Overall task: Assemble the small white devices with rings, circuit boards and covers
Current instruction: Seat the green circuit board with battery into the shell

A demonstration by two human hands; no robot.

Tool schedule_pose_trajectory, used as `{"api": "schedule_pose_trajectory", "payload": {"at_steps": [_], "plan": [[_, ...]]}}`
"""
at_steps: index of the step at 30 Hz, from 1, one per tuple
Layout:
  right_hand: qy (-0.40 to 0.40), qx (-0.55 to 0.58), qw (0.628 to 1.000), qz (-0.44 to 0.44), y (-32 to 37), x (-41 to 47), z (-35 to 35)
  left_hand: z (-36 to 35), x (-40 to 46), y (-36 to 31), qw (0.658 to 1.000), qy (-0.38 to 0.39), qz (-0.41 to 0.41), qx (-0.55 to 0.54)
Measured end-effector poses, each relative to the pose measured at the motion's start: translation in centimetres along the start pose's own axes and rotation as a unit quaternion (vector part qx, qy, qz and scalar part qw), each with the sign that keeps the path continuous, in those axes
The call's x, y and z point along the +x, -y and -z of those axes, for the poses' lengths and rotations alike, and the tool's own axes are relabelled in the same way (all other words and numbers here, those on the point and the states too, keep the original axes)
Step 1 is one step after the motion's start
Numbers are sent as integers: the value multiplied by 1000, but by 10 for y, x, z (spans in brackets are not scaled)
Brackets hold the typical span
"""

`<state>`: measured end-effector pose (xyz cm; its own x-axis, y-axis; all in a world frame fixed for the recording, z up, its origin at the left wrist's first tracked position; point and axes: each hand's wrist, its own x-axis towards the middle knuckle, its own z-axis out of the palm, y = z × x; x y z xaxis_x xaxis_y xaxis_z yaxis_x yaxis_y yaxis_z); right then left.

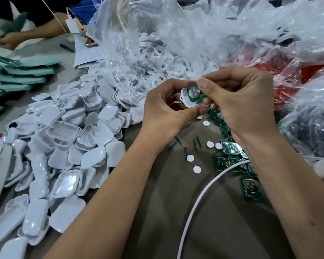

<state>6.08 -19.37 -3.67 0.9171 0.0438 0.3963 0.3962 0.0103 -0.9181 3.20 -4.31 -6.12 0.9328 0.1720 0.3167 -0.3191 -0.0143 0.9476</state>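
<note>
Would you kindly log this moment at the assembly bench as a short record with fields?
left hand: holds white device shell from below
right hand: thumb presses green circuit board into the shell
board seating: tilted, not yet flat
left of hands: pile of white covers
under right wrist: loose circuit boards
table centre: white round stickers, white cable
behind: clear bag of shells

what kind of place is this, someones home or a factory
Most likely a small hand-assembly workshop: a heap of identical white covers, loose green circuit boards on the table, and clear bags of white parts in bulk.
</note>
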Motion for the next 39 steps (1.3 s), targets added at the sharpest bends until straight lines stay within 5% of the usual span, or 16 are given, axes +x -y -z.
{"api": "schedule_pose_trajectory", "payload": {"at_steps": [22,39], "plan": [[24,-21,999,-19,-1,1,2,1,-2,0,1000,2,7,5],[3,-159,987,-24,4,-4,1,-2,-1,-1,999,-5,19,40]]}}
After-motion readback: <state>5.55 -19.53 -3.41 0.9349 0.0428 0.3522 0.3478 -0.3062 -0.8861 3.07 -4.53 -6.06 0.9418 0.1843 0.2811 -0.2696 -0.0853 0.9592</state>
